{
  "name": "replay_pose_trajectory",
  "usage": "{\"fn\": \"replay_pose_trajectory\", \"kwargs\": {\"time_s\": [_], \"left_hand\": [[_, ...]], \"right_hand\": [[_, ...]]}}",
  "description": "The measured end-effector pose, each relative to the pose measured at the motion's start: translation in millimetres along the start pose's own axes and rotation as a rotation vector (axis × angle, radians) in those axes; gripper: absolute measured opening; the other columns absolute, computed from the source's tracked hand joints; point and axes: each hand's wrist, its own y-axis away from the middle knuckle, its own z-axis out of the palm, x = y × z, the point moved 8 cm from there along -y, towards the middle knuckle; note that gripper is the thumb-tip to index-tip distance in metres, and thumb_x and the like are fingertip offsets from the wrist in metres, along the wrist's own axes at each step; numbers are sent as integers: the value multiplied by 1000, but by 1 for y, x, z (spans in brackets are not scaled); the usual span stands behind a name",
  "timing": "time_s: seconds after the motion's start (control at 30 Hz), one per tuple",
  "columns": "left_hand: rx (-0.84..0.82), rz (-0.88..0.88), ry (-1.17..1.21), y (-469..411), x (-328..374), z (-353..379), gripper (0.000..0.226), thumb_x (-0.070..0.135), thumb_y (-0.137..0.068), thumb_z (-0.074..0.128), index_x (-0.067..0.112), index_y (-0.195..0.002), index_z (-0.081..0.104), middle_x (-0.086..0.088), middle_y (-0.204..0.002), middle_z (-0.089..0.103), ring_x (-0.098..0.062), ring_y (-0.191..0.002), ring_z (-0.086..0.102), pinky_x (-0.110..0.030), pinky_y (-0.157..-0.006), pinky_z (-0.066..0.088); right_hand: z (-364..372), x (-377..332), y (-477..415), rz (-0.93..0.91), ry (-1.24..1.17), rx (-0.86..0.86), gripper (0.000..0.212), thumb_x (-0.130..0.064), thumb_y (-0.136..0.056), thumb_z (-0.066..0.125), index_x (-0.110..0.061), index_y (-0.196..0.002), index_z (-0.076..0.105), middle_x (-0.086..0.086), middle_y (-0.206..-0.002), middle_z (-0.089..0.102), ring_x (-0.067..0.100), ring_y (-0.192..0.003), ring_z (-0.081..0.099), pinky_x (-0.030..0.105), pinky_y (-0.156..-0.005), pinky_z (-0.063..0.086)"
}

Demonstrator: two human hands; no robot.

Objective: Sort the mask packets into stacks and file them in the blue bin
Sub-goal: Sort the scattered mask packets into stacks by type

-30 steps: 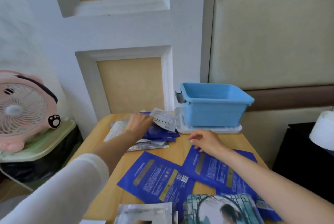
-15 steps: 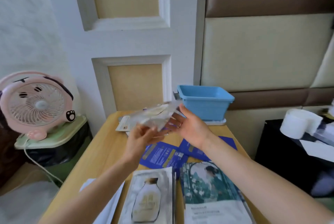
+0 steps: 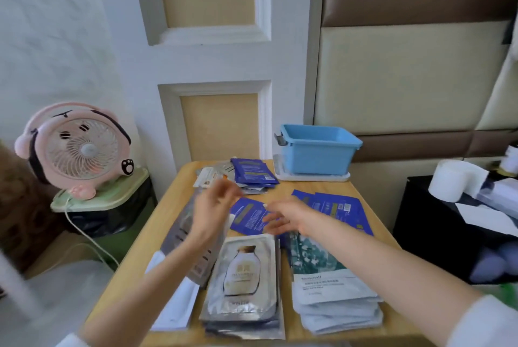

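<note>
Our left hand (image 3: 215, 206) and right hand (image 3: 286, 217) hover, fingers loosely spread, by a loose blue mask packet (image 3: 248, 216) on the desk (image 3: 168, 206); we fear a hasty sweep could scatter the near stacks (image 3: 241, 304).

Hardly anything legible. On the teal-and-white packet (image 3: 322, 271), one brand word on the white band, too blurred to spell. On the silver packet (image 3: 244, 271), gold lettering across the printed bottle, unreadable. On the blue packet (image 3: 336, 208), white fine print and a small code square, unreadable.
</note>
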Motion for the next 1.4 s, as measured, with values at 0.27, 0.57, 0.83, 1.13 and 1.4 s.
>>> {"fn": "replay_pose_trajectory", "kwargs": {"time_s": [0.27,0.57,0.83,1.13,1.4], "left_hand": [[-582,-574,-1062,12,-125,-10,116,81,-66,52,3,-146,21,-21,-150,24,-36,-138,24,-41,-109,27],[-504,-246,-1239,14,-88,13,33,16,-95,40,8,-124,51,-11,-124,57,-28,-112,57,-32,-88,49],[-66,-153,-352,-41,5,-48,27,10,-97,39,6,-74,54,-8,-62,51,-27,-67,55,-30,-54,34],[-379,-354,202,14,-25,-7,26,12,-86,65,7,-111,60,-13,-93,69,-21,-77,69,-31,-62,58],[-439,-624,-11,40,-62,6,57,12,-78,74,5,-125,43,-5,-95,59,-14,-75,62,-20,-55,56]], "right_hand": [[12,-8,-6,-37,177,-55,39,-15,-93,58,0,-128,49,22,-116,63,26,-81,66,32,-67,58],[29,-4,-8,-46,259,-99,34,-17,-91,61,-4,-122,57,18,-115,64,24,-89,66,32,-72,59],[14,-41,-2,-237,64,-61,75,-49,-76,70,-19,-138,41,1,-133,53,20,-119,54,34,-90,50],[1,-43,9,-263,-41,-40,39,2,-77,70,4,-115,59,10,-88,68,16,-68,63,21,-50,49],[2,-15,-4,-205,338,106,46,-3,-74,75,-19,-110,50,7,-107,58,23,-85,62,34,-63,53]]}}
